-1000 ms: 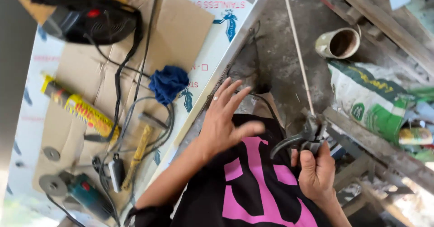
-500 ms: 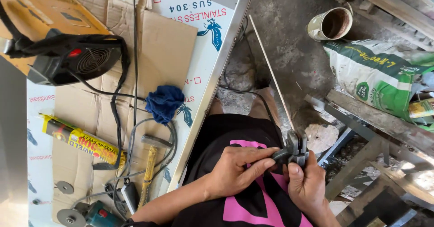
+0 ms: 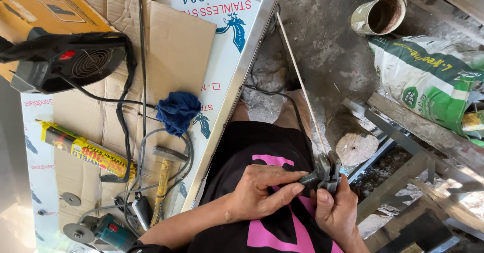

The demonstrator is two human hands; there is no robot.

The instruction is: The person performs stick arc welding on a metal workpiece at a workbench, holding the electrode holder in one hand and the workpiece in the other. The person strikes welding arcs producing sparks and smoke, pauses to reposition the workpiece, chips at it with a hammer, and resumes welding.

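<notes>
Head view: your left hand (image 3: 257, 192) has come across from where it hung spread in the air 1 second ago, and now meets the right over your lap; its fingers (image 3: 282, 180) are pressed together in a pinch on the dark handle end of the electrode holder (image 3: 322, 172). Your right hand (image 3: 335, 212) grips the same holder from below, fingers curled shut round its body with the thumb up against the clamp, much as it did half a second ago. The thin welding rod (image 3: 301, 81) stands in the clamp and runs up and away toward the steel sheet edge (image 3: 242, 76); it sat at a similar slant before, so the rod looks seated rather than loose. With both hands now on the tool, I judge you are adjusting or steadying the clamp, not striking anything yet.

On the tabletop to your left, well apart from both hands, lie the blue rag (image 3: 176, 112), a yellow-handled hammer (image 3: 162, 190), a yellow tube (image 3: 85, 149), the black welder unit (image 3: 65, 64) and an angle grinder (image 3: 101, 230). To the right on the floor sit a tin can (image 3: 378, 15) and a green-and-white sack (image 3: 428, 81).
</notes>
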